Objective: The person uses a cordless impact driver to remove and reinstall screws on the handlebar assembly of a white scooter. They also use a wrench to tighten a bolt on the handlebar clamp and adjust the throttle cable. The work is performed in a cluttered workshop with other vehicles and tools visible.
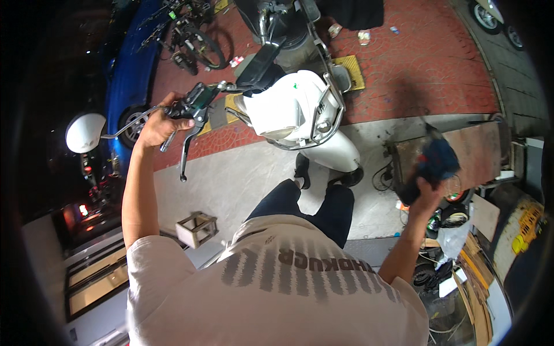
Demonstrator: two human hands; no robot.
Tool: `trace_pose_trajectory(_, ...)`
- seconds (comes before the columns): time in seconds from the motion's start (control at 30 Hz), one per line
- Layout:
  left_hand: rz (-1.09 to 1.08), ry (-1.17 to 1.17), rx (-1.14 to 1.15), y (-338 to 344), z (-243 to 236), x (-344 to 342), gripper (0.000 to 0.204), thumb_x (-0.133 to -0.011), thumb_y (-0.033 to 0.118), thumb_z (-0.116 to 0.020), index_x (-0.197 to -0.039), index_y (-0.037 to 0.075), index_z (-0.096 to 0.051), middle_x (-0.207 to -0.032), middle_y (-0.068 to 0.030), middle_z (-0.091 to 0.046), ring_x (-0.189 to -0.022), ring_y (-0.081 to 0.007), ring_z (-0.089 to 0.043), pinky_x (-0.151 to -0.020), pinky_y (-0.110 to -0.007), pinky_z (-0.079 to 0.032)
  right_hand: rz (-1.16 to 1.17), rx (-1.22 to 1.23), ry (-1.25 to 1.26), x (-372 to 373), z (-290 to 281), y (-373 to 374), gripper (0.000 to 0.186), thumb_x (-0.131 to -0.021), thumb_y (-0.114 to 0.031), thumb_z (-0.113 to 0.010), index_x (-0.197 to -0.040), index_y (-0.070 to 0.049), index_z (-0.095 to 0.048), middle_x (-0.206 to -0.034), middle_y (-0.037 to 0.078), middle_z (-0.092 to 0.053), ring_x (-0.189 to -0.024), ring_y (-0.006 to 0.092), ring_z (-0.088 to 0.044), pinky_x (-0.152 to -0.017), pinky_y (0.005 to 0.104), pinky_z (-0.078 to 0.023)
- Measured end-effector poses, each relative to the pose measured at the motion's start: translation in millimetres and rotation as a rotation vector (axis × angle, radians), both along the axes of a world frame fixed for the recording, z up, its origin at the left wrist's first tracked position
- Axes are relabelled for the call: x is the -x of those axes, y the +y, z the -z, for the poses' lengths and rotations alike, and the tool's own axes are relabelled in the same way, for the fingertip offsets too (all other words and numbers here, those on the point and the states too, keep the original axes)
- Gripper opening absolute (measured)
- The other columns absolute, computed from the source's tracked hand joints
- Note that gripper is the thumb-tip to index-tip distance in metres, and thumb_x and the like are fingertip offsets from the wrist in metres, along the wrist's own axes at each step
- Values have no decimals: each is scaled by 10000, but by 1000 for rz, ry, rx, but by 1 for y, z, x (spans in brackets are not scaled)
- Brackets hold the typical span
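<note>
My left hand (160,124) is wrapped around one end of a white scooter's handlebar (199,98), thumb over the black switch housing. A black lever (184,153) sticks out just below that hand, and a round white mirror (85,134) stands out beyond it on a thin stalk. The scooter's white front cowl (283,106) faces me, with metal guard bars around it. Off to the right, my right hand (430,199) is closed on the handle of a blue and black cordless drill (438,161). Motion blurs the drill; its tip points away from me, above a worn workbench.
The workbench (482,147) stands at the right, with scrap wood (476,277) and clutter below it. A small wooden stool (196,229) is at the lower left. Bicycles (196,46) and a blue car (130,69) are at the far left. Red paving lies beyond the concrete.
</note>
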State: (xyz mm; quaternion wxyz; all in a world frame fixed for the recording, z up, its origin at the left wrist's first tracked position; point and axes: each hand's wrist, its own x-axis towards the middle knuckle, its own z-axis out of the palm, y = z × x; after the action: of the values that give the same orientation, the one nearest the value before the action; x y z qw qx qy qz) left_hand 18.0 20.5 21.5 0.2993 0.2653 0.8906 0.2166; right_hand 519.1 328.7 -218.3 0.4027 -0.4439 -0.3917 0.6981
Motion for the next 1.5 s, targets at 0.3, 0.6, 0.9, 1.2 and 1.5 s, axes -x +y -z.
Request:
trace_pose_trajectory(0.3,127,4,18,-9,10,19,557,-755,229,-903,-1179,73,-576,-812,-30,-665,-657,-115,-619,-612,-288,-497,-277,-219,410,146,-210,-156,692,-882,-317,-771,-1376,71,-481,-981,147,-660,-894,253,-666,-853,416,-538)
trace_pose_trajectory(0.6,292,191,146,-14,4,26,610,-731,413,-898,-1106,26,-612,-995,-204,-737,-1011,-345,-713,-893,-425,-517,-520,209,426,216,-126,-265,355,-876,-87,-719,-1188,57,-629,-817,98,-677,-704,189,-661,-678,333,-525)
trace_pose_trajectory(0.9,338,217,54,-20,14,34,576,-733,397,-897,-1071,10,-637,-945,-183,-721,-945,-322,-689,-828,-408,-507,-521,315,410,238,-107,-281,311,-829,-17,-719,-1133,19,-666,-930,99,-692,-680,188,-666,-627,342,-531)
trace_pose_trajectory(1.2,353,251,-82,-24,23,35,387,-797,273,-892,-931,25,-627,-613,-25,-596,-543,-131,-583,-534,-316,-455,-503,299,373,241,-119,-283,292,-819,-26,-715,-1101,37,-667,-802,81,-669,-652,186,-656,-618,334,-527)
trace_pose_trajectory(1.5,377,317,-60,-23,19,30,369,-797,271,-887,-911,14,-648,-617,-34,-597,-540,-139,-587,-531,-319,-456,-497,283,356,242,-117,-287,294,-821,-37,-724,-1104,26,-675,-802,78,-669,-646,187,-655,-616,333,-525)
